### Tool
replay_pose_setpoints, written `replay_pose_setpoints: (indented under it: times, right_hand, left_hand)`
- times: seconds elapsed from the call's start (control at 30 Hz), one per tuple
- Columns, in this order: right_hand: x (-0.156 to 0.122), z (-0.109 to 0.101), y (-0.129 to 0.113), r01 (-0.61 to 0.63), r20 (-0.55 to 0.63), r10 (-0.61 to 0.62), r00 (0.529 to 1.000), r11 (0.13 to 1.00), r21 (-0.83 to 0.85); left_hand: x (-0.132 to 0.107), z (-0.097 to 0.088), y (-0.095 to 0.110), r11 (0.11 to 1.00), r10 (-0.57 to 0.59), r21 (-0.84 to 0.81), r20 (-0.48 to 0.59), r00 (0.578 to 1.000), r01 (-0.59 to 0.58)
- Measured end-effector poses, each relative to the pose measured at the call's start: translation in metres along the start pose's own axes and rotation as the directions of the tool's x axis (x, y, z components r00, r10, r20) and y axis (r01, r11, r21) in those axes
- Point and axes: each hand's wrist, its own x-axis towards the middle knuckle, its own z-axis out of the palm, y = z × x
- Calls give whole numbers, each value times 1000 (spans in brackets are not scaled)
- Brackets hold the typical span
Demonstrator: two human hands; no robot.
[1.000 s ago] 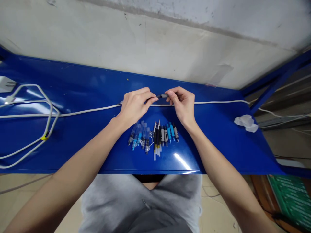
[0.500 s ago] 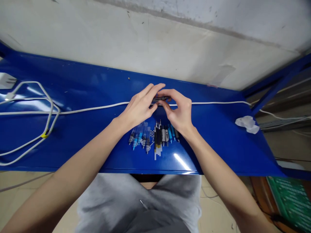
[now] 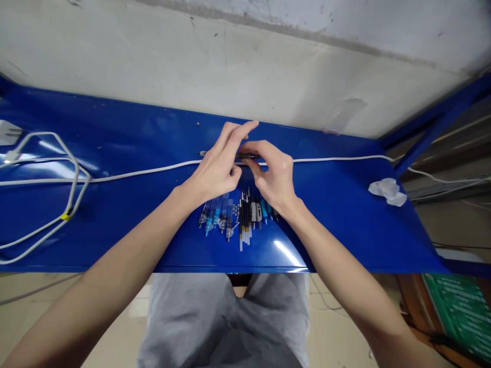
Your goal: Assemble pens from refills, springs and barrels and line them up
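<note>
A dark pen (image 3: 248,155) lies crosswise between my hands, above the blue tabletop. My right hand (image 3: 275,171) pinches its right part between thumb and fingertips. My left hand (image 3: 217,166) is over its middle, thumb bent in and upper fingers stretched out; the palm hides the contact. A pointed end sticks out left of that hand. Closer to me lie clear pen barrels (image 3: 217,217) with blue or dark ends, several dark refills (image 3: 245,220) with pale ends, grey grip sections (image 3: 256,212) and blue grip sections (image 3: 264,210), the last partly behind my right wrist.
A white cable (image 3: 153,169) crosses the blue table (image 3: 337,220) behind the parts, looping at left beside a white plug (image 3: 8,133). Crumpled clear plastic (image 3: 387,191) lies at right. A pale wall (image 3: 153,61) borders the far edge. Small clear pieces (image 3: 235,210) sit between barrels and refills.
The left hand's fingers have straightened and risen, and the pen's pointed end now shows to its left. The right hand keeps its pinch. The whole view has shifted slightly.
</note>
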Motion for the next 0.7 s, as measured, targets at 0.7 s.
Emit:
replay_pose_setpoints:
  times: [0.7]
  right_hand:
    - [6, -2, 25, -369, -68, 407, 911, 877, 307]
  left_hand:
    - [2, -9, 0, 992, 14, 129, -173, 985, 9]
